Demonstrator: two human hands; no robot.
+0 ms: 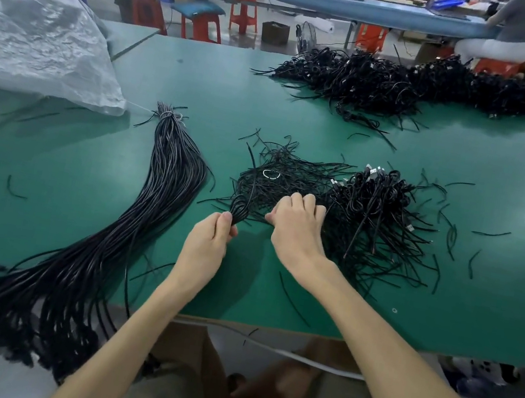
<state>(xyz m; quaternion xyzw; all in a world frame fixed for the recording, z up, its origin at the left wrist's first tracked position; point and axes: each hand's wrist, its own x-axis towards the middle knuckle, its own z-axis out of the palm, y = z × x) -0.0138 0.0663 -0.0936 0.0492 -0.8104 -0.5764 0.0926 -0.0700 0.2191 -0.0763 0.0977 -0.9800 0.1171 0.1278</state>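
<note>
Head view: my left hand point(208, 245) pinches a thin, black, folded cable bundle point(241, 207) by its near end, low over the green counter point(205, 78), centre; it is light, limp and springy, so best held at that gathered neck; its long axis points away from me; my right hand point(297, 229) curls into loose black wire ties point(279, 174); whether it holds one, I cannot tell.

tie pile point(279, 174) mid table point(220, 87). left of it: bare strip, then long cable bundle point(166, 182) walls it off. right: coiled cable heap point(375, 203) touching, no gap. behind: wide bare green up to big cable heap point(412, 81). near side blocked: left hand point(208, 242) pinching cable loop point(240, 207), right hand point(297, 229) on pile edge.
</note>
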